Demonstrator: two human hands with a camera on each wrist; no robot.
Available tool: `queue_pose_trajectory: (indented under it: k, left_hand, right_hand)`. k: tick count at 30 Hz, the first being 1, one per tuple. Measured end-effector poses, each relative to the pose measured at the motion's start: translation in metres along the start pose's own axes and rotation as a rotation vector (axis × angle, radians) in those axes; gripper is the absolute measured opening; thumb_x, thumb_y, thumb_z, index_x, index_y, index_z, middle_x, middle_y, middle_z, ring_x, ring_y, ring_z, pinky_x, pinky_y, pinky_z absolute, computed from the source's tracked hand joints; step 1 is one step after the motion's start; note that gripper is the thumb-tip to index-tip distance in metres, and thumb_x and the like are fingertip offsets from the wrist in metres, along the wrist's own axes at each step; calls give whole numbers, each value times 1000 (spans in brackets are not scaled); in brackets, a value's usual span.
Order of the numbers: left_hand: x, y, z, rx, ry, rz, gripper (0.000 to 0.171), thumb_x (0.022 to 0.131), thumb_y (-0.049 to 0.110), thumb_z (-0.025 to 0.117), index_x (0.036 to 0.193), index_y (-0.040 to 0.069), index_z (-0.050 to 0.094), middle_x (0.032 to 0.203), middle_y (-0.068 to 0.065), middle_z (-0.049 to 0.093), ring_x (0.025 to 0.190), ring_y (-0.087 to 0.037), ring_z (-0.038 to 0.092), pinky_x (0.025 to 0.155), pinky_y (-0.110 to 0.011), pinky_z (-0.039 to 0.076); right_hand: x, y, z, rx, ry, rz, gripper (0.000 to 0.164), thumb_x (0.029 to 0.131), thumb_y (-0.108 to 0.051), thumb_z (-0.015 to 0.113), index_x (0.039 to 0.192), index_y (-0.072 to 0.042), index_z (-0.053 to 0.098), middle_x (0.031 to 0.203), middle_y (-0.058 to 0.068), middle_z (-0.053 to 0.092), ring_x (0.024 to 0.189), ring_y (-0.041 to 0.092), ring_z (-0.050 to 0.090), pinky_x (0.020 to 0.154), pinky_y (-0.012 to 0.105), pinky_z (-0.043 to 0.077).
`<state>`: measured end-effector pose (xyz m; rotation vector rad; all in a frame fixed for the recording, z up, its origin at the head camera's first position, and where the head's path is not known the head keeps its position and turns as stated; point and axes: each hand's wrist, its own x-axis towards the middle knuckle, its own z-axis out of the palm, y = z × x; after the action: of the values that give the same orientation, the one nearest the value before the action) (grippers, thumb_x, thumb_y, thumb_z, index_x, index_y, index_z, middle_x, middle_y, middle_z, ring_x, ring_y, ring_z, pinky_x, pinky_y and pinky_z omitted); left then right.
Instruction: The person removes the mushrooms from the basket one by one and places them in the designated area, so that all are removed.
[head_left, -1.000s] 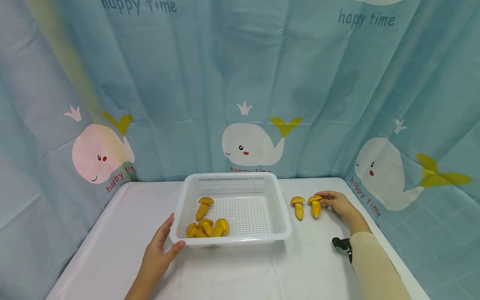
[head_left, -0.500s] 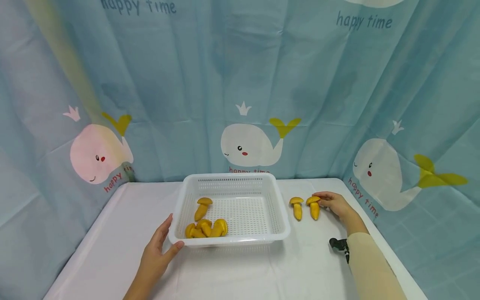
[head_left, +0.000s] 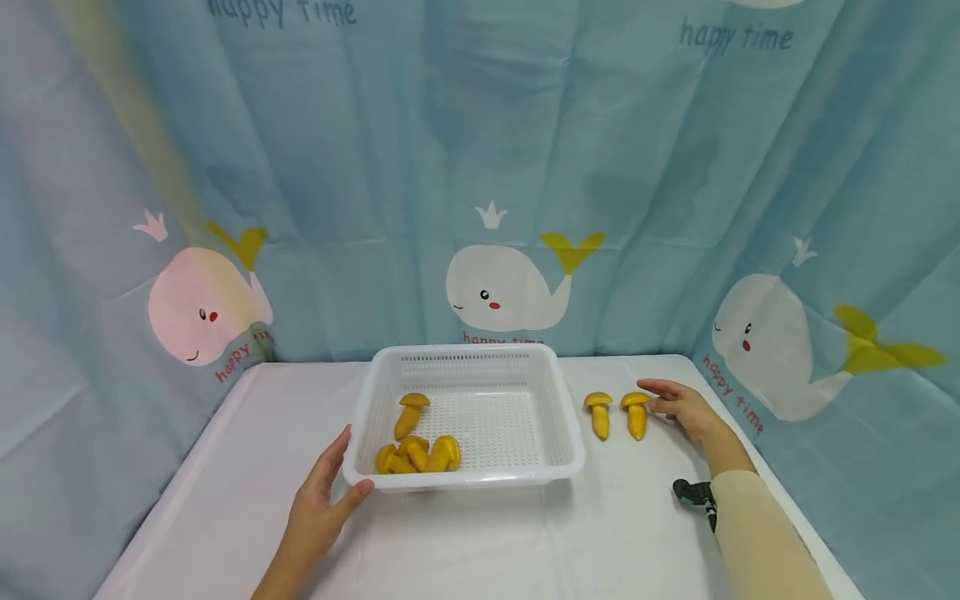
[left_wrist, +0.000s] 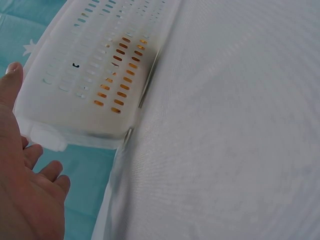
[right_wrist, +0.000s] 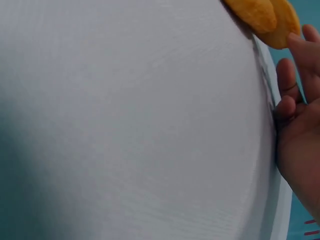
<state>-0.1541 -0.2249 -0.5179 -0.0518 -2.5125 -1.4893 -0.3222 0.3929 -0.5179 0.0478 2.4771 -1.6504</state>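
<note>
A white perforated plastic basket stands on the table, with several yellow toy mushrooms inside at its left. My left hand spans the basket's near-left corner, thumb at the front rim and fingers along the left side. Two more mushrooms lie to the right of the basket, stems toward me: one mushroom nearer it, the other mushroom beside my right hand. That hand's fingers are spread and relaxed. In the right wrist view a fingertip meets or nearly meets the mushroom cap.
A white cloth covers the table. Near my right sleeve sits a small black device with a strap. A blue curtain printed with whales hangs behind and on both sides.
The right hand's fingers have loosened from the rightmost mushroom and drawn slightly to the right. The mushroom stays beside the other one. My left hand keeps its place at the basket.
</note>
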Motion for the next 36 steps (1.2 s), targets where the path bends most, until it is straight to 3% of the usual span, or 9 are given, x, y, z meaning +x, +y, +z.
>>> queue_pose_trajectory:
  k: [3, 9, 13, 16, 24, 27, 31, 33, 36]
  left_hand:
    - [0, 0, 1, -3, 0, -6, 82, 93, 32, 78, 160, 33, 32, 167, 12, 29, 153, -27, 31, 120, -44, 29]
    - [-1, 0, 2, 0, 1, 6, 82, 93, 31, 77, 161, 33, 31, 167, 10, 29, 153, -27, 32, 109, -5, 22]
    - [-1, 1, 2, 5, -2, 7, 82, 94, 31, 77, 161, 33, 30, 167, 9, 29, 153, -29, 32, 121, -32, 29]
    - [0, 1, 1, -2, 3, 5, 83, 93, 31, 77, 161, 33, 31, 167, 9, 29, 153, -30, 31, 118, -55, 30]
    - [-1, 1, 0, -13, 7, 5, 83, 92, 32, 78, 160, 35, 31, 167, 10, 30, 153, -33, 32, 117, -63, 31]
    - [-1, 0, 0, -17, 6, 14, 84, 92, 30, 79, 160, 35, 31, 167, 9, 30, 152, -32, 32, 118, -57, 31]
    - [0, -2, -1, -7, 1, 23, 85, 92, 30, 79, 162, 34, 29, 167, 9, 30, 152, -30, 33, 118, -21, 28]
    - [0, -3, -1, -4, -3, 23, 86, 92, 31, 79, 162, 34, 29, 167, 9, 30, 152, -29, 33, 114, -13, 26]
    - [0, -3, -1, -10, -9, 17, 86, 92, 31, 79, 162, 36, 28, 167, 12, 29, 153, -27, 32, 117, -20, 28]
  right_hand:
    - [-1, 0, -4, 0, -3, -1, 57, 99, -14, 66, 153, -9, 48, 163, 18, 37, 120, 25, 43, 84, 33, 40]
    - [-9, -13, -16, -49, 35, -52, 54, 101, -13, 63, 153, -10, 48, 162, 19, 38, 112, 16, 50, 86, 37, 45]
    - [-17, -34, -20, -88, 39, -87, 53, 104, -22, 62, 154, -10, 46, 161, 18, 38, 123, 24, 51, 96, 45, 41]
    - [-20, -56, -15, -126, 45, -108, 53, 104, -28, 62, 153, -12, 48, 160, 18, 41, 130, 34, 48, 99, 49, 41]
    - [-26, -119, 4, -152, 25, -187, 50, 102, -31, 65, 149, -16, 54, 154, 13, 46, 130, 36, 47, 114, 62, 35]
    - [-26, -140, 13, -155, 10, -249, 49, 101, -32, 67, 146, -15, 57, 146, 8, 52, 121, 29, 50, 112, 54, 40]
    - [-23, -163, 23, -178, -22, -336, 48, 100, -32, 68, 144, -14, 60, 133, 3, 58, 109, 24, 54, 97, 37, 49]
    - [-21, -175, 28, -203, -39, -363, 47, 99, -33, 69, 142, -17, 62, 129, 4, 59, 107, 24, 55, 91, 33, 52]
    - [-21, -194, 37, -243, -64, -390, 43, 99, -33, 70, 140, -21, 64, 125, 8, 60, 105, 30, 55, 86, 33, 53]
